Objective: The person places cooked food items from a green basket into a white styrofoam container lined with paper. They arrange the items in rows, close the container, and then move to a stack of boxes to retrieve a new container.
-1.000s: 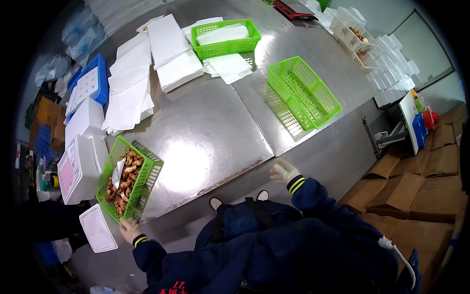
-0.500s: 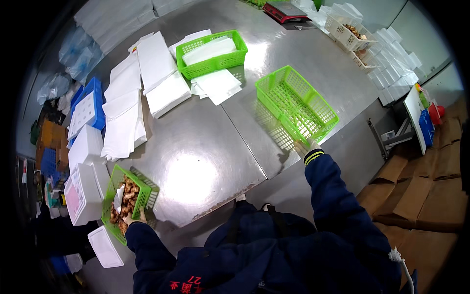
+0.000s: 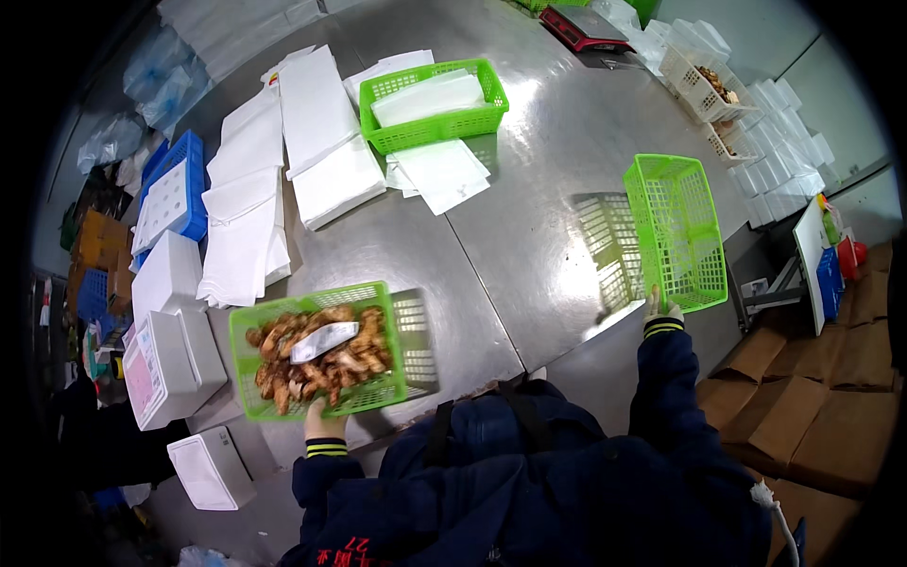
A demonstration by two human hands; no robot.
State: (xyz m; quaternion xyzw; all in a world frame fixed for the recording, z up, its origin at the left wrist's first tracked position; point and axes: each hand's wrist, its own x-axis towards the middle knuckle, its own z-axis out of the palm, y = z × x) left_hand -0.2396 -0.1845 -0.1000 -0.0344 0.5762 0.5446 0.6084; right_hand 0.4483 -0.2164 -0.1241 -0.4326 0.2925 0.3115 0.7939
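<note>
My left hand point(image 3: 324, 419) grips the near edge of a green perforated basket point(image 3: 241, 345) holding brown, knobbly mushrooms point(image 3: 331, 367) with a white paper slip point(image 3: 323, 340) lying on them. My right hand point(image 3: 661, 308) grips the near end of a second green basket point(image 3: 694, 231), whose open grid bottom shows, at the right edge of the steel table point(image 3: 524, 227). Both hands wear pale gloves. Farther back, a third green basket point(image 3: 477, 123) holds white sheets point(image 3: 425, 99).
Stacks of white paper point(image 3: 246, 213) cover the left table. Foam boxes point(image 3: 165, 369) and a blue crate point(image 3: 196, 161) line the left edge. A red scale point(image 3: 576, 30) and white baskets of mushrooms point(image 3: 699, 90) are at the back right. Brown cartons point(image 3: 789, 416) lie at the lower right.
My left hand has moved the mushroom basket rightward and turned it crosswise. My right hand has taken hold of the other basket and shifted it right, turning it more lengthwise.
</note>
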